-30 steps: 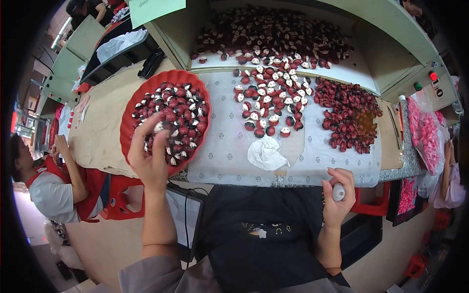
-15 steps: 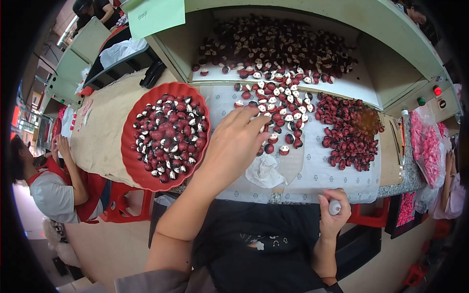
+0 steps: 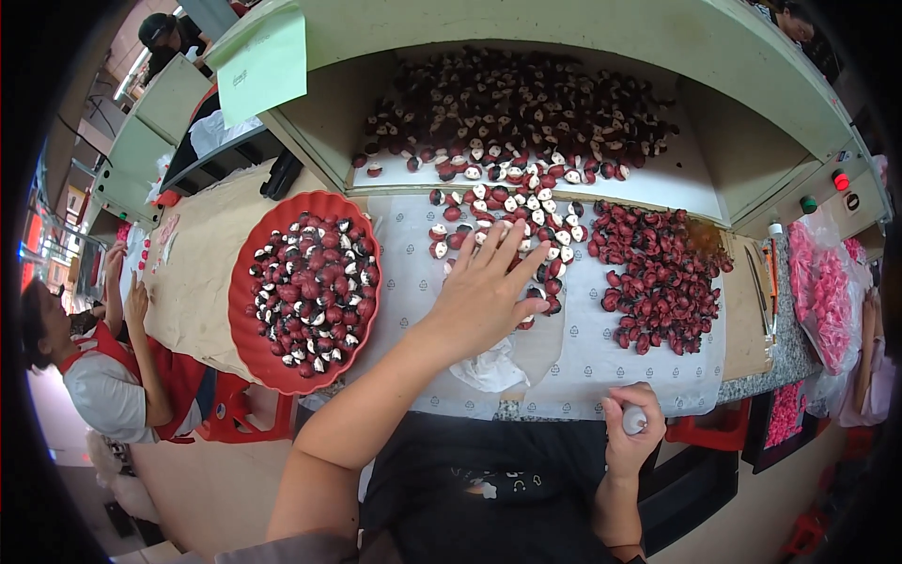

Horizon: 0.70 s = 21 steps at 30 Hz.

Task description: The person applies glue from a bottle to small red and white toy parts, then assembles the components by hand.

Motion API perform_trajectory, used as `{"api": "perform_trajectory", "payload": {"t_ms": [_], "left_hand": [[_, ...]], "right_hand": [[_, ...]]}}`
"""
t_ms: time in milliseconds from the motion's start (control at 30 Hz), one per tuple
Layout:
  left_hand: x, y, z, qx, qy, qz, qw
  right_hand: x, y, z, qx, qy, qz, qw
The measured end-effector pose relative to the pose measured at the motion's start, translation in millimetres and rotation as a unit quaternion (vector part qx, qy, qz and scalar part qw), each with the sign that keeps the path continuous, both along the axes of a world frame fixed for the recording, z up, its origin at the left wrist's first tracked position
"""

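Observation:
My left hand (image 3: 489,301) lies palm down with its fingers spread, over the near part of a patch of small red, white and black doll-like heads (image 3: 526,202). Its fingertips reach among the pieces; none shows gripped. My right hand (image 3: 625,446) is closed round a small white bottle (image 3: 635,419) by the table's front edge; only the bottle's rounded end shows. A crumpled white tissue (image 3: 490,368) lies just below my left hand. Right of the patch is a pile of dark red pieces (image 3: 658,273), apart from both hands.
A red scalloped bowl (image 3: 241,352) full of similar pieces stands left. Behind, a lit booth (image 3: 761,141) holds many more. Tweezers (image 3: 759,282) and a bag of pink pieces (image 3: 816,282) lie right. A co-worker (image 3: 113,376) sits at left.
The view has shifted slightly. My left hand's fingers, bent at the pieces before, are now spread flat over them. My right hand keeps hold of the bottle.

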<state>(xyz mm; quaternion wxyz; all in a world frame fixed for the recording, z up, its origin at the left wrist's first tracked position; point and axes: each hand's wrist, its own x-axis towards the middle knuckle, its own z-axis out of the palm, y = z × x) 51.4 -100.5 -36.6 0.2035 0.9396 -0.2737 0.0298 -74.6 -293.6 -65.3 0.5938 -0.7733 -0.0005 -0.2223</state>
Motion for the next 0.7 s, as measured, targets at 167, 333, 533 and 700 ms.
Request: {"api": "perform_trajectory", "payload": {"t_ms": [167,333,533,700], "left_hand": [[-2,20,11,-0.031,-0.071,0.045,0.996],[-32,0,18,0.005,-0.033,0.014,0.999],[-45,-1,4,-0.242,0.077,0.042,0.966],[-64,-11,5,-0.500,0.268,-0.036,0.823]], "right_hand": [[0,-4,2,-0.032,0.008,0.008,0.999],[0,0,-2,0.092,-0.054,0.048,0.993],[-13,-3,11,0.095,0.004,0.067,0.993],[-20,-3,28,0.114,0.036,0.048,0.992]]}}
